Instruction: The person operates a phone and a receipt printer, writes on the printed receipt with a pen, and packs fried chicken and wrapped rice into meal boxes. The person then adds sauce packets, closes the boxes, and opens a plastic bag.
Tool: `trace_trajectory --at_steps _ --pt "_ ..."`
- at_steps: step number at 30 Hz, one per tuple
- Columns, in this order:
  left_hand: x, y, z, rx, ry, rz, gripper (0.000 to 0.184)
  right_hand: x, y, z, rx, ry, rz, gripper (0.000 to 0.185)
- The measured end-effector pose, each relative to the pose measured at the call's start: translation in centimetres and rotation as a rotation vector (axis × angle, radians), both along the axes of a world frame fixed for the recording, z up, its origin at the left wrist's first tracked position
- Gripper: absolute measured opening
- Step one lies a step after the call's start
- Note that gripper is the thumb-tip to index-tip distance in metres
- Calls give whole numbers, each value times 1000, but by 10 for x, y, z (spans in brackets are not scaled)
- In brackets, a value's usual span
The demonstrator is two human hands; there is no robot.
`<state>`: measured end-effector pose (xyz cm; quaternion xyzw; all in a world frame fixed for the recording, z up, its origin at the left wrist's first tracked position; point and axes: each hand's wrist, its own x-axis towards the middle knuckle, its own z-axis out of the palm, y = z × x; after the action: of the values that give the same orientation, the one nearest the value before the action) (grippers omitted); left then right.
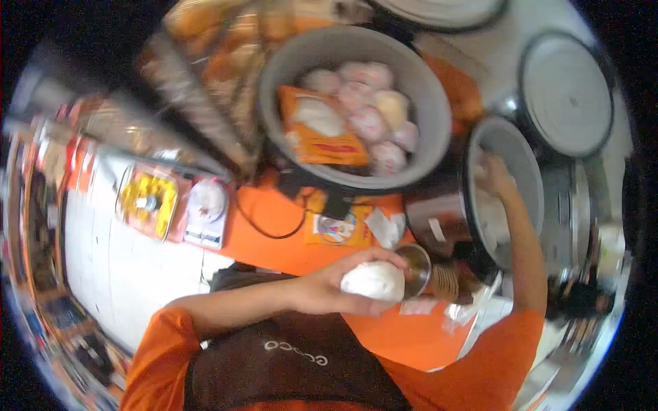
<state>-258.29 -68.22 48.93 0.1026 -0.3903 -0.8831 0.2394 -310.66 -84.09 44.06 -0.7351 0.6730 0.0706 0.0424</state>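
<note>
The left hand (325, 289) is wrapped around a smooth, rounded white bundle (373, 281), fingers along its far side and thumb along its near side, holding it above the orange surface (267, 212). The right hand (492, 175) reaches inside a deep, dark-sided pot (442, 205) with a pale interior; blur hides its fingers, so whether it is open or gripping cannot be told. Pale contents (492, 216) show below that hand in the pot.

Just beside the left hand, on the right-hand side, is a round metal cup (418, 270), with a stack of brown cups (445, 282) next to it. Beyond the left hand lie crumpled white paper (385, 228) and an orange packet with a printed picture (336, 227). A black cable (277, 237) curves across the surface farther left.

Beyond these stands a large, round grey pot (273, 116), holding an orange-and-white packet (321, 130) on its left side and several rounded bundles, mostly pinkish-white (367, 120), one of them yellowish (391, 108). Well to the left of the left hand are a clear container of yellow pieces (147, 198) and a light-coloured device with a round top (205, 209). Beyond the right hand, to its right, is a round pale lid (565, 94) with a dark rim.
</note>
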Motion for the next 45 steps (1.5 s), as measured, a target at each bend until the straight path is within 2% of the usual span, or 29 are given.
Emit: trace_trajectory --at_steps 2,3,4,5,6,7,8,10,12,15,17,18,19,23,25,26,30,33,35,37,39,41,43,45 --pt "26 7 -8 -24 50 40 73 5 7 11 27 -31 -102 72" --pt "39 10 -12 -40 71 56 72 -19 2 -4 47 -26 -115 71" --pt "55 14 -18 -9 101 62 71 -31 5 -1 69 -195 -166 72" --pt "73 18 -20 40 118 50 72 -11 5 26 139 -31 -296 74" --pt "93 21 -23 88 136 33 73 -2 15 49 5 -118 -317 66" --pt "115 25 -26 138 156 11 74 0 30 66 -157 -282 -231 70" --pt "137 30 -30 143 128 40 74 17 43 102 -214 -177 -385 73" --pt "190 41 -40 158 84 78 75 17 76 155 -424 -269 -386 76" --pt "251 53 -48 188 67 198 77 98 115 209 -629 -395 -224 75" --pt "343 81 -81 246 6 335 70 273 152 224 -806 -508 -131 71" --pt "411 103 -99 309 -18 450 67 393 164 206 -862 -605 -69 69" --pt "451 114 -94 302 -180 524 62 448 168 195 -863 -660 -41 68" --pt "489 127 -89 349 -104 603 62 499 170 184 -840 -710 -16 67" --pt "615 158 -108 520 -72 915 56 680 161 145 -685 -933 115 62" --pt "670 166 -119 584 -28 1049 59 762 149 128 -569 -1042 178 60" --pt "697 168 -143 505 -49 1069 59 803 143 120 -501 -1088 214 59" --pt "802 160 -153 547 -139 1239 64 976 107 79 -165 -1253 350 56" --pt "874 145 -175 624 -183 1363 62 1117 73 36 154 -1301 466 53" --pt "923 133 -173 708 -262 1429 62 1203 44 5 166 -1071 632 56" --pt "971 122 -165 780 -289 1496 62 1288 17 -47 335 -1131 554 56" --pt "1023 108 -157 819 -266 1578 62 1396 -3 -62 218 -1152 736 48" --pt "1074 93 -150 809 -290 1657 64 1501 -27 -77 275 -1360 851 49" --pt "1128 76 -145 798 -313 1725 66 1598 -47 -78 270 -1304 887 48" --pt "1185 55 -150 778 -328 1764 61 1684 -72 -102 119 -1205 1008 52"
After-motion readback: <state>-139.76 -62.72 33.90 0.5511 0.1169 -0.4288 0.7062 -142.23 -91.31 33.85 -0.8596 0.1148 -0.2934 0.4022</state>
